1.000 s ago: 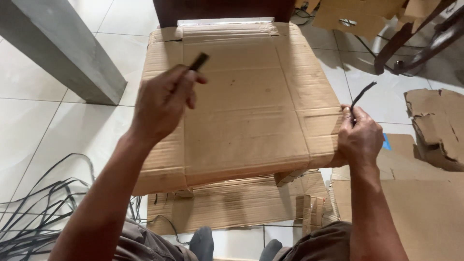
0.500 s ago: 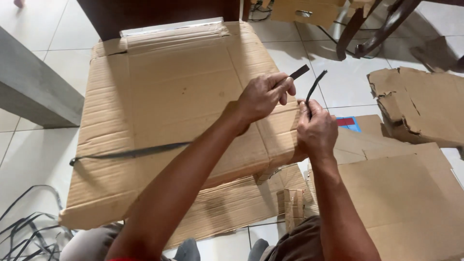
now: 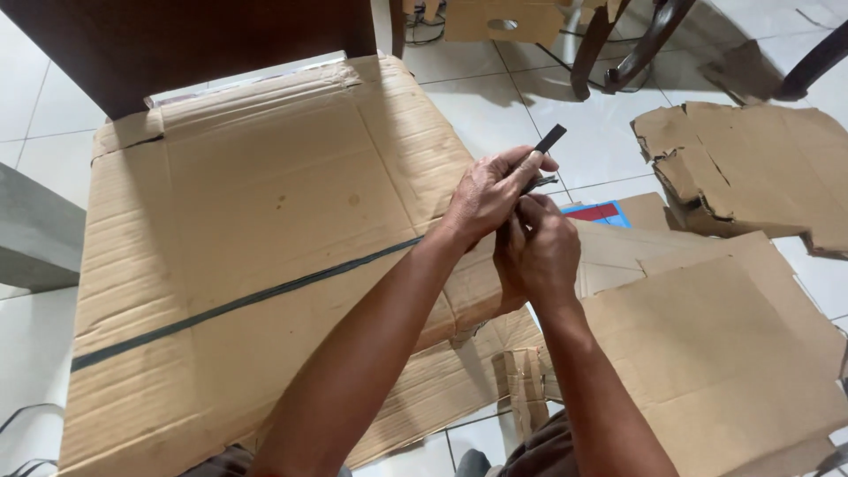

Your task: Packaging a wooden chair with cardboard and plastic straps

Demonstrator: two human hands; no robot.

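Note:
A large flattened cardboard box [image 3: 265, 230] lies on the tiled floor in front of me, with a dark strap [image 3: 238, 305] lying across it from lower left to the right edge. My left hand [image 3: 495, 190] grips the strap's end, whose flat black tip [image 3: 549, 139] sticks up past my fingers. My right hand [image 3: 537, 252] sits just below and against the left one at the box's right edge, fingers closed on the same strap.
More cardboard sheets [image 3: 707, 353] lie to the right, a torn piece [image 3: 751, 168] further back, and a small blue and red card [image 3: 596, 214]. A dark wooden panel [image 3: 177, 44] stands behind the box, chair legs [image 3: 618, 53] at top right, a grey post [image 3: 35, 230] at left.
My two hands have come together at the box's right edge and both grip the strap. The strap now lies stretched across the cardboard. The camera has shifted further right.

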